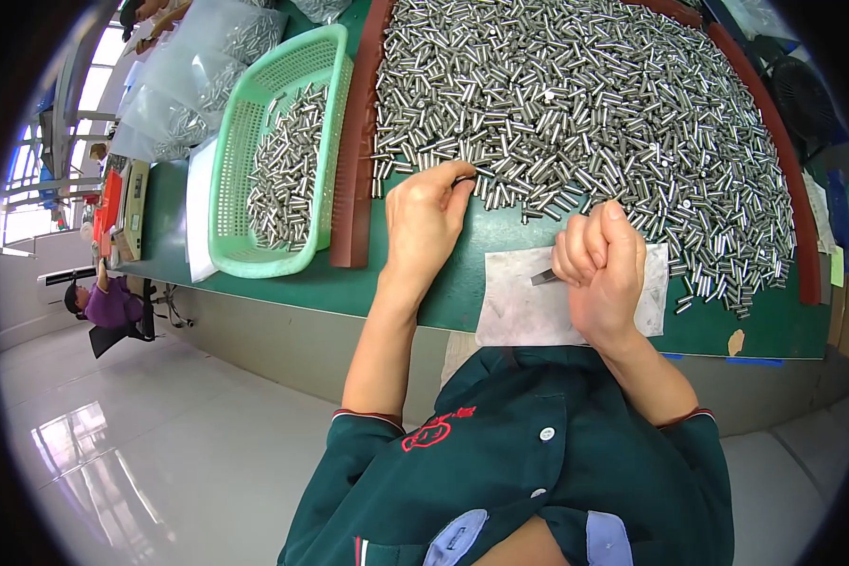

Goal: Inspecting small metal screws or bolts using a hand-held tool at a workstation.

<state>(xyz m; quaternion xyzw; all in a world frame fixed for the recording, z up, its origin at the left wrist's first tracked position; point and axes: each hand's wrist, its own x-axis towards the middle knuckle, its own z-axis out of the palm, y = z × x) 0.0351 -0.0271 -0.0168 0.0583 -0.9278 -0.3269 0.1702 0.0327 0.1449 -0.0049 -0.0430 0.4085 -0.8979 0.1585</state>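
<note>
A broad layer of short, shiny metal pins point(575, 104) covers the green table in front of me. At its near edge my left hand point(420, 226) has thumb and index finger pinched together, touching or just above the pins; what lies between the fingertips is too small to tell. My right hand point(604, 269) is closed with the palm side turned up, above a smudged white sheet point(524, 316). From its fist, on the left, sticks the dark, flat end of a metal tool point(543, 277); the rest is hidden in the fingers.
A light green plastic basket point(222, 222) holding more pins stands at left. Reddish-brown strips point(354, 160) border the pin layer on both sides. Clear plastic bags point(184, 85) of metal parts lie at far left. Another person point(113, 304) sits beyond, and a black fan point(802, 99) is at far right.
</note>
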